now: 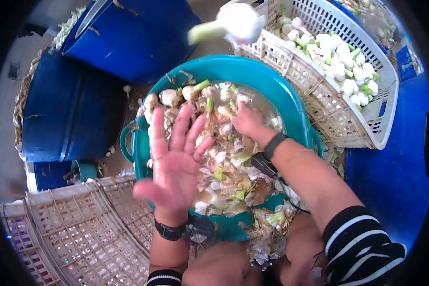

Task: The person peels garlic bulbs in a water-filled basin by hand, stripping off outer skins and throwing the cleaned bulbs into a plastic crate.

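My left hand (pixel 177 164) is raised over the basin, palm up, fingers spread, holding nothing. A peeled white garlic bulb (pixel 240 23) with a green stem hangs blurred in mid-air beyond it, towards the crate. My right hand (pixel 249 120) reaches into the teal basin (pixel 271 71), its fingers closed at a garlic bulb (pixel 243 98); the fingertips are partly hidden. Unpeeled garlic bulbs (pixel 170 97) lie at the basin's far side. Loose garlic skins (pixel 224 183) float in cloudy water nearer me.
A cream plastic crate (pixel 314 97) with peeled bulbs (pixel 341 57) stands tilted at the right. Blue barrels (pixel 133 45) stand at the upper left. Another crate (pixel 74 233) lies at the lower left. Skins (pixel 271 226) are heaped between my legs.
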### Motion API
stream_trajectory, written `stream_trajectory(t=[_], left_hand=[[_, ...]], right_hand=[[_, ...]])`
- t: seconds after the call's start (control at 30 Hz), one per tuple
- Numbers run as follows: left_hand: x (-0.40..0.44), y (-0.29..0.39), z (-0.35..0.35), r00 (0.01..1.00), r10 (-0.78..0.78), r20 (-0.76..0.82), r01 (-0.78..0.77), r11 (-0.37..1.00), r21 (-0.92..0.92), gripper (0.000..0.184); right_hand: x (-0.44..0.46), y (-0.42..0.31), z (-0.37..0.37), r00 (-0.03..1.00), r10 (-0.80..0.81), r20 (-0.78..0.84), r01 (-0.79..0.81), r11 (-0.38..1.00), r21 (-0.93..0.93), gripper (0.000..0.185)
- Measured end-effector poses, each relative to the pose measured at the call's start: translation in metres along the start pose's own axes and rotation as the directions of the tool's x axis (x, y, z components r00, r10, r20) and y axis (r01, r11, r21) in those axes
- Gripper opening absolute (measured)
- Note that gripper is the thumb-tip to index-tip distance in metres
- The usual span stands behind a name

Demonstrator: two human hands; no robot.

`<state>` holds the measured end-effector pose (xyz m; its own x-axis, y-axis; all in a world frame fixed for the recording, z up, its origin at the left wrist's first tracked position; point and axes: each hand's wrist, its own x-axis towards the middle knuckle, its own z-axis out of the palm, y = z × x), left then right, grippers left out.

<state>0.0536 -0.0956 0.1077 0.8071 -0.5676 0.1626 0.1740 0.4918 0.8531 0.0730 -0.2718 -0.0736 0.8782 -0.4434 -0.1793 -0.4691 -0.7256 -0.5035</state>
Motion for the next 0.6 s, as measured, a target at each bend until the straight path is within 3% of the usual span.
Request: stream_trajectory(t=[0.03,0.1,0.13,0.17,0.2,0.23,0.27,0.3,0.33,0.37,0.4,0.43,0.5,0.6], left_hand=[[0.000,-0.010,-0.014,0.996,-0.054,-0.076,0.056,0.998,0.013,0.097],[-0.012,-0.037,-0.043,0.909,-0.231,-0.347,0.319,0.920,0.226,0.062],[-0.019,-0.047,-0.050,0.825,-0.324,-0.463,0.458,0.863,0.212,0.062],[-0.028,-0.059,-0.052,0.775,-0.371,-0.511,0.499,0.856,0.135,0.063],[-0.030,-0.067,-0.045,0.647,-0.428,-0.630,0.569,0.822,0.025,0.064],[-0.035,-0.069,-0.043,0.710,-0.474,-0.521,0.523,0.850,-0.061,0.061],[-0.038,-0.070,-0.041,0.768,-0.500,-0.399,0.483,0.862,-0.151,0.058],[-0.035,-0.069,-0.037,0.742,-0.432,-0.513,0.419,0.896,-0.149,0.051],[-0.031,-0.063,-0.032,0.701,-0.361,-0.615,0.356,0.924,-0.137,0.046],[-0.032,-0.048,-0.036,0.703,-0.433,-0.564,0.454,0.884,-0.113,0.038],[-0.038,-0.052,-0.062,0.762,-0.348,-0.546,0.400,0.916,-0.025,0.033],[-0.042,-0.047,-0.067,0.757,-0.348,-0.553,0.461,0.884,0.075,0.030],[-0.049,-0.044,-0.070,0.756,-0.348,-0.554,0.515,0.839,0.176,0.027],[-0.053,-0.046,-0.069,0.745,-0.456,-0.488,0.610,0.761,0.220,0.018]], right_hand=[[0.007,0.003,0.006,1.000,0.006,-0.023,-0.006,1.000,0.003,0.045],[0.009,0.003,0.017,0.979,0.144,0.146,-0.180,0.944,0.276,0.058],[0.009,-0.004,0.023,0.973,0.103,0.207,-0.194,0.851,0.488,0.063],[-0.001,-0.028,0.011,0.950,0.065,0.307,-0.250,0.747,0.616,0.068],[-0.026,-0.061,-0.021,0.917,0.013,0.399,-0.381,0.321,0.867,0.073],[-0.038,-0.073,-0.005,0.960,-0.123,0.251,-0.185,0.392,0.901,0.075],[-0.060,-0.097,-0.034,0.942,-0.160,0.296,-0.226,0.353,0.908,0.063],[-0.067,-0.097,-0.012,0.847,-0.403,-0.348,0.531,0.599,0.599,0.043],[-0.073,-0.102,-0.029,0.826,-0.517,-0.225,0.536,0.596,0.598,0.019],[-0.077,-0.097,-0.034,0.725,-0.606,-0.327,0.686,0.599,0.413,0.013],[-0.081,-0.091,-0.038,0.599,-0.697,-0.394,0.796,0.570,0.203,0.009],[-0.086,-0.088,-0.045,0.601,-0.693,-0.399,0.793,0.577,0.193,0.009],[-0.095,-0.082,-0.054,0.598,-0.782,0.177,0.754,0.624,0.205,0.009],[-0.108,-0.070,-0.047,0.536,-0.843,0.049,0.814,0.532,0.234,0.009]])
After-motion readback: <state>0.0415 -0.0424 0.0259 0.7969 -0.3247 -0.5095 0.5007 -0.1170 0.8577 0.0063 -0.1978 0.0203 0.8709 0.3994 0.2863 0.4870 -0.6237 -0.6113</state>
